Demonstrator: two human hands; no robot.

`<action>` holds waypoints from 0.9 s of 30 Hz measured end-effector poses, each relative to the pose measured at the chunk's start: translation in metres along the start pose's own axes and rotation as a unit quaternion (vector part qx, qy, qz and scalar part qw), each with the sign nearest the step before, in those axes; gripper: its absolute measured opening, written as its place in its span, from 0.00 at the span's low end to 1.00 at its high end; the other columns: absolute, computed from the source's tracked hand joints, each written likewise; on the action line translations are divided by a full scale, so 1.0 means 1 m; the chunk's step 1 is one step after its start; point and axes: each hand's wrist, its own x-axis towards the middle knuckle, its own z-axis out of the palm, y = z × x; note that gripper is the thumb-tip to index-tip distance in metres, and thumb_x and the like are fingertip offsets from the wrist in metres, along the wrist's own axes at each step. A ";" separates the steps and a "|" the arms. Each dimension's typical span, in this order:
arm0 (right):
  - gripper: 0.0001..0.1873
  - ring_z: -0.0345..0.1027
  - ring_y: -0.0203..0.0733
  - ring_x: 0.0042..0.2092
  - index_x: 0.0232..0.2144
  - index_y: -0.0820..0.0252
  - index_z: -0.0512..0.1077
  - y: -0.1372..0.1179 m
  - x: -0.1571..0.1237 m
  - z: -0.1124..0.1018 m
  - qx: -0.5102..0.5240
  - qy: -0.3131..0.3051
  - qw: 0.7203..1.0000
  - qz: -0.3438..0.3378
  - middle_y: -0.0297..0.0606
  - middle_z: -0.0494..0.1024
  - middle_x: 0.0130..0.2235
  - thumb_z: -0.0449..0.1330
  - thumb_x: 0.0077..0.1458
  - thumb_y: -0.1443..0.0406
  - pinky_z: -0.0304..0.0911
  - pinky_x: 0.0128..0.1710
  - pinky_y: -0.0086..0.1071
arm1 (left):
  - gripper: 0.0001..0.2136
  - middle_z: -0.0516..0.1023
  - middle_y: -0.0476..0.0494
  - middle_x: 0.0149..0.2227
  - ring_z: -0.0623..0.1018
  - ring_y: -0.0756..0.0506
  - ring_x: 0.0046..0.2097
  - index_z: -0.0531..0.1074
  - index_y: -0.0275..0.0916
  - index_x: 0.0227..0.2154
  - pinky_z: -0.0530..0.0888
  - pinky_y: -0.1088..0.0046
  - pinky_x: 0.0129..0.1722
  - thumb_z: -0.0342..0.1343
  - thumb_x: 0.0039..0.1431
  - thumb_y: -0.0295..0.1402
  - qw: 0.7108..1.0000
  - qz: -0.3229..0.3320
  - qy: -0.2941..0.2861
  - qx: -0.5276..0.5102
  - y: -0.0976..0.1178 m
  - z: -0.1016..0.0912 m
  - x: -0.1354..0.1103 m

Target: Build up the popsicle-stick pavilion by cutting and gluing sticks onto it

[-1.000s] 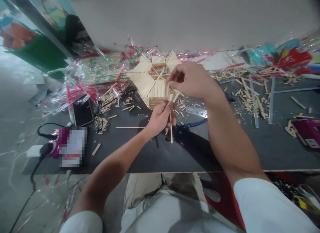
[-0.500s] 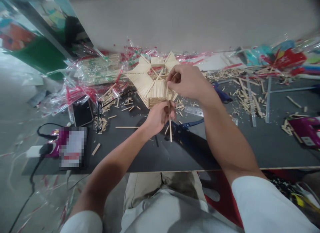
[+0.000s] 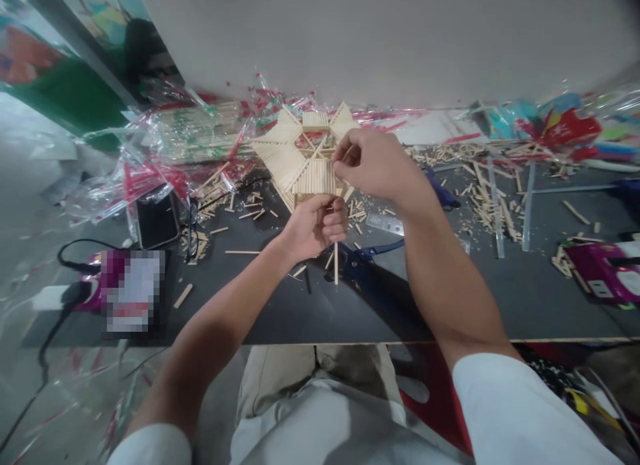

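Note:
A star-shaped model [image 3: 280,155] built of thin wooden sticks stands on the dark table, with a slatted panel [image 3: 314,177] at its near side. My left hand [image 3: 316,228] is closed at the panel's lower edge, fingers curled around a thin wooden stick [image 3: 336,265] that points down toward me. The stick's upper part is hidden by the fingers. At the panel's right edge, my right hand [image 3: 373,160] is in a pinch, thumb and forefinger touching the model's side; what lies between them cannot be made out. Blue-handled cutters [image 3: 375,250] lie below the hands.
Stick offcuts [image 3: 493,205] are scattered right and left. A clear ruler [image 3: 385,223] lies right of the model. Plastic wrapping [image 3: 200,132] and bundled sticks fill the back left. Phones [image 3: 157,222] and a purple power strip [image 3: 95,278] sit left; another purple block [image 3: 607,268] stands right.
My left hand has turned and its fingers have curled more around the stick, covering its middle. The right hand keeps its pinch at the panel's edge. The view has shifted slightly.

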 end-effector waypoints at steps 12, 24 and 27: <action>0.07 0.77 0.47 0.37 0.30 0.55 0.75 0.003 0.002 0.001 -0.003 0.000 1.000 -0.012 0.37 0.81 0.32 0.65 0.50 0.72 0.71 0.44 0.43 | 0.10 0.44 0.62 0.18 0.44 0.54 0.17 0.67 0.41 0.34 0.46 0.80 0.15 0.45 0.72 0.29 0.995 0.037 0.082 -0.043 -0.009 0.011 -0.002; 0.07 0.74 0.45 0.35 0.29 0.55 0.73 0.000 0.001 -0.001 -0.006 0.013 1.000 0.003 0.37 0.80 0.31 0.66 0.51 0.71 0.69 0.42 0.42 | 0.10 0.47 0.62 0.15 0.44 0.55 0.15 0.65 0.42 0.33 0.43 0.80 0.14 0.45 0.74 0.30 0.991 0.055 0.115 -0.034 -0.012 0.011 -0.005; 0.05 0.74 0.45 0.36 0.30 0.55 0.73 0.000 -0.013 -0.014 -0.004 0.033 0.999 0.014 0.38 0.80 0.33 0.67 0.54 0.68 0.68 0.42 0.42 | 0.08 0.48 0.63 0.15 0.45 0.55 0.15 0.66 0.42 0.34 0.43 0.80 0.15 0.48 0.72 0.31 0.992 0.044 0.114 -0.004 -0.016 0.006 -0.012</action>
